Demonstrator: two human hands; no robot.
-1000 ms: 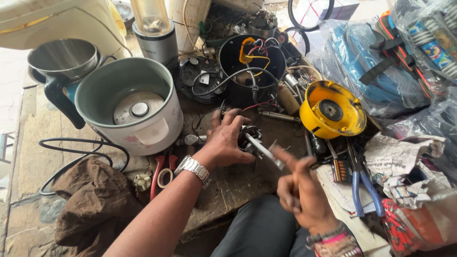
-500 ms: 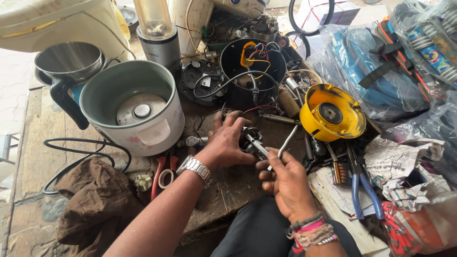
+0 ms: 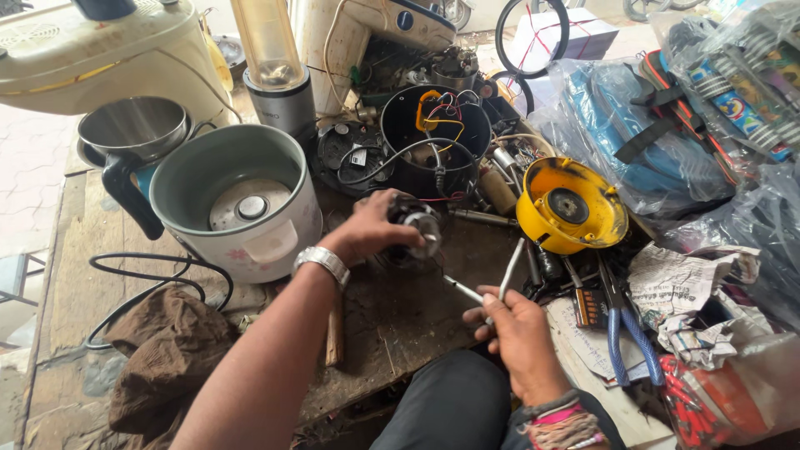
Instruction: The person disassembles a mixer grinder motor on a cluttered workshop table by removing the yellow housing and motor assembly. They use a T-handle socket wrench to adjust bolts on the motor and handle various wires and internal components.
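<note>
My left hand [image 3: 372, 227], with a metal watch on its wrist, grips a small round motor part [image 3: 419, 227] just above the dark wooden bench [image 3: 392, 325]. Lower and to the right, my right hand [image 3: 512, 329] is closed around thin metal rods or a slim tool [image 3: 508, 271], which stick up and to the left out of the fist. The two hands are apart, the rods' tips a short way below the motor part.
A white rice cooker body [image 3: 237, 200] stands left of my left hand, a steel pot [image 3: 133, 129] behind it. A yellow round housing [image 3: 571, 204], a black wired shell [image 3: 435, 137], blue-handled pliers [image 3: 621, 321], a brown rag [image 3: 167, 350] and plastic bags [image 3: 667, 142] crowd the bench.
My left hand has lifted the motor part slightly and turned it. My right hand has drawn back down and to the right, away from the part, with the rods in it.
</note>
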